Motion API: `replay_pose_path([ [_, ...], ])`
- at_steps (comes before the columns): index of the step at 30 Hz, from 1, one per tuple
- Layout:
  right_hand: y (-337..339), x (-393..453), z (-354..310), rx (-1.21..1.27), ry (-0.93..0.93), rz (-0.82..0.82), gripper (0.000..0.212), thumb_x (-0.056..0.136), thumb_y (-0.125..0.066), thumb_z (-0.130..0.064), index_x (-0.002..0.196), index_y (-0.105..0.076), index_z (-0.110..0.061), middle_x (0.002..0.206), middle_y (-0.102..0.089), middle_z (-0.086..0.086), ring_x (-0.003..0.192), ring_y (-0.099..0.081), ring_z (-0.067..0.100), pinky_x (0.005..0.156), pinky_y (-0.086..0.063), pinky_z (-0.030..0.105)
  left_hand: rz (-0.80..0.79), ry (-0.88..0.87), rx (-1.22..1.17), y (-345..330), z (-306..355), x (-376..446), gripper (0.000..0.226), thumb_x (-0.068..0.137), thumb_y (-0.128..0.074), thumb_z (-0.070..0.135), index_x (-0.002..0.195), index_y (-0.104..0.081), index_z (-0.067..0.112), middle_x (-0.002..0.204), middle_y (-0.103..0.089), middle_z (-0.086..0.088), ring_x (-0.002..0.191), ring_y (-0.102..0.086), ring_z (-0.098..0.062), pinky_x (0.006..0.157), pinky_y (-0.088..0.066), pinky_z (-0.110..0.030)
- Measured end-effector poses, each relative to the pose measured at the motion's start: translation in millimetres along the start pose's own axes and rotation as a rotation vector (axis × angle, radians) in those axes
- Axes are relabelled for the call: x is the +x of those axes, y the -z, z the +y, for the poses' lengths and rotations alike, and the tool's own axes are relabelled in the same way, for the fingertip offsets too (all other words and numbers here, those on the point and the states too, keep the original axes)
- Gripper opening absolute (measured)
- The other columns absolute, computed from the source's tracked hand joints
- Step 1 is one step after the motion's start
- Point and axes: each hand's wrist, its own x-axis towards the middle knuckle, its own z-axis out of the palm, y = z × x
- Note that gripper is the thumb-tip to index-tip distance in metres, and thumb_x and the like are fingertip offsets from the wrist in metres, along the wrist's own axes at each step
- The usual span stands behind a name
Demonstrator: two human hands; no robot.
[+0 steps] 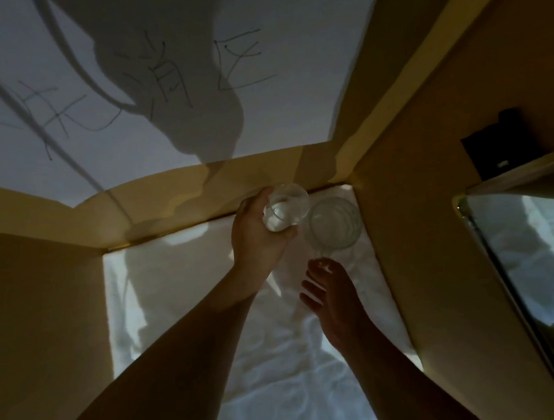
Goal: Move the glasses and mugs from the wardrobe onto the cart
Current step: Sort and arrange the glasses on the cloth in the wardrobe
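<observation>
**Left hand holds a glass, right hand at the mug's handle**

The left hand [258,240] is wrapped around a clear glass [285,207], fingers curled about its lower part, and the glass is lifted and tilted so its mouth faces up and toward the camera. The right hand [332,299] has its fingers spread and loose; its fingertips [317,266] are at the handle of a clear mug [335,222], touching it or very nearly, but no closed pinch shows, so I take it as not yet gripping.

Both pieces are deep inside the wardrobe shelf, near the back right corner, over a white crumpled cloth [279,357] that lines the shelf. The mug appears to sit on that cloth, just beside the glass; whether the two touch is hard to tell in the dim light. A white sheet with handwriting [167,70] hangs on the back wall above.

What the next move turns on: the mug's handle points back toward the person, straight at the right hand, which is the nearer and the only free one. Closing the fingers through that handle would likely give the hold. The cart is not in view.
</observation>
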Motion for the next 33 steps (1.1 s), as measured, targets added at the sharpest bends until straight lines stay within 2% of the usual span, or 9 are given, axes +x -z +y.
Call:
replay_pose_path([
  [5,15.4,-17.8,7.6,-0.113,-0.026,0.101,0.032,0.093,-0.071,-0.028,0.12,-0.058,-0.016,0.118,-0.065,0.006,0.111,-0.062,0.023,0.091,-0.052,0.04,0.054,0.057,0.01,10.5,-11.6,-21.0,0.074,0.06,-0.095,0.028,0.125,-0.06,0.022,0.116,-0.06,0.011,0.106,-0.06,-0.012,0.087,-0.052,-0.034],
  [9,16.7,-41.6,12.8,-0.35,-0.009,0.113,0.022,0.091,-0.074,-0.027,0.099,-0.061,-0.011,0.088,-0.058,0.008,0.079,-0.054,0.019,0.072,-0.047,0.033,0.056,0.117,0.005,36.5,-12.9,-62.5,0.069,0.059,-0.092,0.041,0.114,-0.052,0.036,0.094,-0.058,0.032,0.088,-0.056,0.017,0.072,-0.043,-0.011],
  [11,16.1,-55.1,12.8,-0.399,-0.045,0.104,0.021,0.091,-0.074,-0.028,0.099,-0.063,-0.013,0.082,-0.056,0.007,0.073,-0.051,0.018,0.069,-0.045,0.033,0.072,0.114,0.024,50.6,-9.2,-83.7,0.069,0.057,-0.086,0.049,0.114,-0.051,0.035,0.092,-0.063,0.025,0.082,-0.06,0.006,0.07,-0.045,-0.011],
  [14,22.2,-79.4,14.7,-0.424,-0.09,0.065,0.018,0.092,-0.073,-0.029,0.099,-0.064,-0.015,0.082,-0.057,0.007,0.072,-0.053,0.019,0.068,-0.047,0.034,0.064,0.185,0.041,70.5,0.9,-115.1,0.078,0.056,-0.086,0.054,0.121,-0.049,0.032,0.108,-0.066,0.011,0.096,-0.064,-0.016,0.083,-0.057,-0.036],
  [17,26.6,-110.8,14.9,-0.437,-0.09,0.018,0.02,0.092,-0.073,-0.03,0.103,-0.065,-0.016,0.082,-0.061,0.007,0.071,-0.057,0.018,0.067,-0.052,0.033,0.108,0.144,0.003,92.0,13.6,-149.6,0.072,0.062,-0.095,0.039,0.118,-0.053,0.023,0.112,-0.065,0.007,0.104,-0.066,-0.023,0.087,-0.058,-0.048],
  [25,29.9,-234.5,-19.7,-0.415,0.056,-0.149,0.027,0.092,-0.072,-0.033,0.109,-0.064,-0.014,0.074,-0.059,0.005,0.065,-0.055,0.016,0.065,-0.054,0.034,0.229,0.179,-0.137,155.7,101.7,-238.0,0.085,0.039,-0.081,0.068,0.109,-0.05,0.032,0.109,-0.065,0.012,0.102,-0.067,-0.019,0.089,-0.057,-0.047],
  [28,39.6,-293.8,-42.1,-0.44,0.097,-0.2,0.031,0.095,-0.067,-0.044,0.099,-0.061,-0.013,0.074,-0.059,0.006,0.067,-0.055,0.018,0.068,-0.053,0.035,0.269,0.09,-0.216,173.7,146.3,-277.3,0.079,0.043,-0.084,0.06,0.106,-0.052,0.024,0.105,-0.065,0.01,0.1,-0.067,-0.022,0.089,-0.056,-0.05],
  [31,49.3,-353.9,-62.5,-0.413,0.156,-0.269,0.038,0.097,-0.059,-0.051,0.089,-0.057,-0.014,0.072,-0.054,0.006,0.067,-0.052,0.02,0.069,-0.051,0.035,0.329,-0.006,-0.207,197.0,194.5,-314.8,0.071,0.047,-0.083,0.059,0.101,-0.051,0.025,0.093,-0.068,0.016,0.09,-0.068,-0.009,0.081,-0.058,-0.036],
  [33,55.9,-392.8,-75.0,-0.391,0.213,-0.302,0.038,0.098,-0.057,-0.052,0.087,-0.056,-0.016,0.071,-0.053,0.006,0.065,-0.051,0.019,0.066,-0.051,0.033,0.367,-0.051,-0.217,210.7,228.8,-338.4,0.073,0.048,-0.085,0.053,0.105,-0.052,0.022,0.099,-0.064,0.011,0.096,-0.066,-0.019,0.083,-0.055,-0.041],
])
